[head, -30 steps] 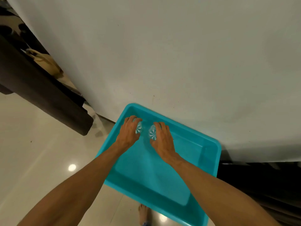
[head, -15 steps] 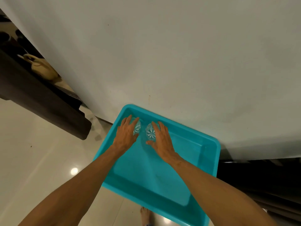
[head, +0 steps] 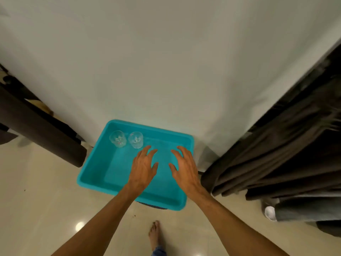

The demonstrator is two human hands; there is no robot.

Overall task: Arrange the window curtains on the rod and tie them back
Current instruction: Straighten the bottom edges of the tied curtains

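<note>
Beige floor (head: 36,200), bunched dark-brown curtain (head: 286,154)

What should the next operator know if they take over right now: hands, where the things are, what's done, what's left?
Left hand: open, empty, over the turquoise tub.
Right hand: open, empty, over the tub's right side.
A clear glass and a second glass stand side by side in the tub's far left corner, neither touched.
Brown curtain hangs bunched at the right; no tie shows on it. The rod is out of view.
Done: nothing on the curtain shows.
Left: arrange it on the rod and tie it back.
</note>
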